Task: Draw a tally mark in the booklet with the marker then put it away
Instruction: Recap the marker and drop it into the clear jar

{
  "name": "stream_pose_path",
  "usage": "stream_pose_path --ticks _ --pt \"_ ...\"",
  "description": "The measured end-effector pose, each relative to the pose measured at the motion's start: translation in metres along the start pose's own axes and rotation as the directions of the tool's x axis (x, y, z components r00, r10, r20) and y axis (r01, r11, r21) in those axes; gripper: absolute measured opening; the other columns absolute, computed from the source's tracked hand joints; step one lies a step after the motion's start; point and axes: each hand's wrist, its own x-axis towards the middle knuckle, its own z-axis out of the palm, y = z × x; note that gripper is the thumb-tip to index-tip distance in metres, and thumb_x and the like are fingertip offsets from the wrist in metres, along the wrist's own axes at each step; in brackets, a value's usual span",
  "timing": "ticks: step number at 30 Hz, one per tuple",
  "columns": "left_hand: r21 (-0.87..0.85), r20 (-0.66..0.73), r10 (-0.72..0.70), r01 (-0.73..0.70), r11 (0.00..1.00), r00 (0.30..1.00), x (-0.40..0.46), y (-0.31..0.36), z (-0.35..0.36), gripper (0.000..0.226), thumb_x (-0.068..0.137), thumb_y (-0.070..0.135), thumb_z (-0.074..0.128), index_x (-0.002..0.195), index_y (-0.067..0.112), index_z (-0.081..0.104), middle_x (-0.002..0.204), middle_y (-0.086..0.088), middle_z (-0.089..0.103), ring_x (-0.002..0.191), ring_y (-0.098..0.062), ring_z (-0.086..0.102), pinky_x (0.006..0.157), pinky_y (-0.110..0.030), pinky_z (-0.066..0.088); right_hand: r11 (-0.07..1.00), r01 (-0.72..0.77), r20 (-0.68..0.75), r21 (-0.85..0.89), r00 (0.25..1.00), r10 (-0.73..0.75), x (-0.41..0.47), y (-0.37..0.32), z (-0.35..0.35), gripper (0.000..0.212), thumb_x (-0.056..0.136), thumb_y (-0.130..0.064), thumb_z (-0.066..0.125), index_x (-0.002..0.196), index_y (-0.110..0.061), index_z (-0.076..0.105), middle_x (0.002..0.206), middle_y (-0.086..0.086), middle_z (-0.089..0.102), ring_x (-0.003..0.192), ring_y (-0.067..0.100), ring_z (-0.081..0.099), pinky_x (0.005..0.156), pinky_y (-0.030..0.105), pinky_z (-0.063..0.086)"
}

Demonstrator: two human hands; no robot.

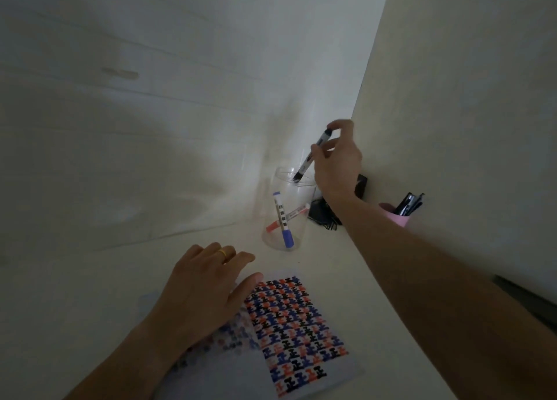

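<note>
Open bench (90,279) toward nine o'clock — boxed in at three by the wall (467,128), with clear jar (286,212), pink cup (398,215) and black clutter (324,214) crowding twelve to two.

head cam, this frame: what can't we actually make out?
- Left page of the booklet: largely covered by the left hand, what shows is blurred.
- Black marker: middle of the barrel hidden by the right hand; label unreadable.
- Dark object behind the clear jar: partly behind the forearm, too dim to identify.
- Pink cup: contents dark, count unclear.
</note>
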Motion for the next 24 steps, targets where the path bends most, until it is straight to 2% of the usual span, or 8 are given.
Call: stream_pose_path --ticks 2,4,9,13,16,20,22,24 --pt "0.012 0.011 0.006 -0.006 1.000 1.000 0.000 0.000 0.001 0.044 0.096 0.054 0.037 0.113 0.025 0.066 0.079 0.005 0.066 0.072 -0.017 0.060 0.066 -0.034 0.047 0.985 0.023 0.072 -0.169 0.997 -0.011 -0.002 0.010 0.012 0.027 0.087 -0.012 0.067 0.109 -0.019 0.053 0.080 0.002 0.073 0.072 0.021 0.070 0.067 0.043 0.059" --pt "0.017 0.018 0.014 -0.015 1.000 1.000 -0.001 0.000 0.002 0.043 0.096 0.053 0.038 0.113 0.024 0.066 0.080 0.005 0.066 0.072 -0.018 0.060 0.066 -0.035 0.047 0.955 0.010 0.132 -0.298 0.991 0.031 -0.004 0.015 0.020 0.020 0.088 -0.014 0.066 0.106 -0.018 0.059 0.083 0.005 0.074 0.075 0.022 0.067 0.068 0.040 0.059" --pt "0.034 0.051 0.031 -0.033 0.999 0.998 0.000 -0.001 0.003 0.041 0.095 0.051 0.042 0.114 0.024 0.065 0.083 0.004 0.068 0.075 -0.018 0.061 0.068 -0.034 0.046 0.880 -0.044 0.205 -0.474 0.966 0.158 0.000 0.017 0.028 0.015 0.086 -0.015 0.070 0.100 -0.012 0.073 0.097 0.006 0.076 0.091 0.023 0.066 0.067 0.028 0.043" --pt "0.037 0.076 0.034 -0.037 0.999 0.997 -0.001 -0.002 0.004 0.040 0.095 0.050 0.042 0.114 0.025 0.065 0.085 0.004 0.068 0.076 -0.018 0.060 0.069 -0.034 0.046 0.859 -0.186 0.219 -0.478 0.921 0.321 0.005 0.020 0.033 0.017 0.081 -0.009 0.065 0.095 -0.007 0.075 0.094 0.010 0.078 0.080 0.023 0.068 0.055 0.025 0.044" --pt "0.035 0.089 0.040 -0.043 0.998 0.995 -0.001 -0.002 0.004 0.042 0.095 0.051 0.039 0.113 0.025 0.066 0.084 0.004 0.068 0.075 -0.017 0.060 0.068 -0.034 0.045 0.870 -0.225 0.230 -0.439 0.908 0.351 0.004 0.015 0.028 0.021 0.078 -0.006 0.064 0.095 -0.006 0.077 0.093 0.012 0.079 0.082 0.027 0.073 0.060 0.027 0.053" --pt "0.017 0.119 0.040 -0.042 0.999 0.992 -0.002 -0.002 0.003 0.044 0.094 0.054 0.039 0.112 0.025 0.066 0.088 0.004 0.067 0.078 -0.017 0.059 0.069 -0.033 0.045 0.915 -0.091 0.236 -0.392 0.952 0.196 -0.028 0.004 -0.001 0.021 0.083 -0.016 0.065 0.099 -0.018 0.078 0.097 0.001 0.079 0.088 0.020 0.073 0.075 0.031 0.058" --pt "0.000 0.124 0.042 -0.042 0.999 0.991 -0.003 0.000 0.002 0.044 0.094 0.055 0.040 0.111 0.025 0.067 0.092 0.003 0.068 0.082 -0.017 0.060 0.071 -0.033 0.046 0.918 -0.010 0.323 -0.398 0.935 0.150 -0.062 0.008 -0.022 0.018 0.089 -0.023 0.066 0.102 -0.019 0.076 0.100 -0.002 0.078 0.087 0.013 0.071 0.079 0.032 0.059" --pt "-0.030 0.138 0.053 -0.050 0.998 0.989 -0.004 0.002 0.001 0.044 0.094 0.057 0.040 0.110 0.026 0.068 0.096 0.003 0.068 0.086 -0.017 0.060 0.074 -0.034 0.048 0.906 0.021 0.401 -0.422 0.901 0.166 -0.102 0.019 -0.045 0.019 0.092 -0.031 0.065 0.106 -0.022 0.074 0.108 -0.003 0.075 0.092 0.010 0.067 0.085 0.034 0.058"
